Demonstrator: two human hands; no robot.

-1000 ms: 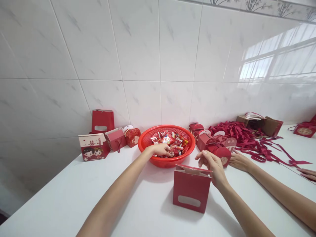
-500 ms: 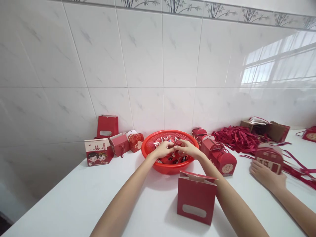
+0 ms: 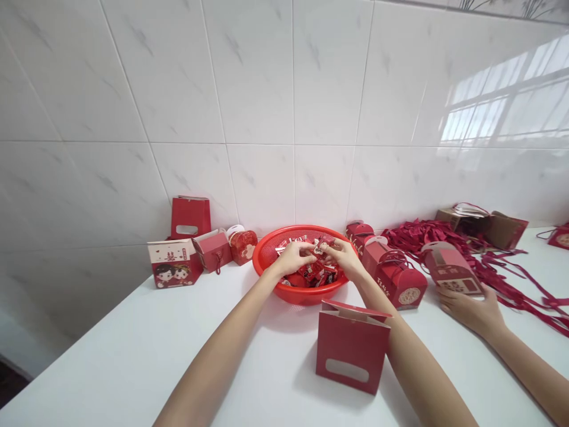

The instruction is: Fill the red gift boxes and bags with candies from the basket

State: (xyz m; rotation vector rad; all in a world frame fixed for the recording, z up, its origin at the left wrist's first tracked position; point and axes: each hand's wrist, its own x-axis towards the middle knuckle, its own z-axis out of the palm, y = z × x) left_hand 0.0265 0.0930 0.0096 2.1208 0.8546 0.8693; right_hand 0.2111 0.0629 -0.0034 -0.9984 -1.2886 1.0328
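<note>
A red plastic colander (image 3: pixel 306 295) filled with wrapped candies (image 3: pixel 311 273) stands before me, both my hands over it. My right hand (image 3: pixel 345 258) pinches a red wrapped candy (image 3: pixel 325 242) above the pile. At the left side of the colander, my left hand (image 3: pixel 292 260) has its fingers curled inward and thumb towards the right hand; what lies in its fingers is hidden. In front of the colander, beside my right forearm, an upright red paper box (image 3: pixel 351 350) with an oval window has its top partly open.
Several red gift boxes stand left, including one with cartoon figures (image 3: pixel 174 267). More boxes (image 3: pixel 400 284) line the colander's right side. Behind them lie dark red ribbons (image 3: pixel 427 237) and an opened cardboard box (image 3: pixel 502 230). Another person's hand (image 3: pixel 473 308) holds a red box (image 3: pixel 453 270) at right.
My view has tilted down slightly. My hands are a little further apart over the candies, showing more of the pile. The other person's box has moved left and tipped.
</note>
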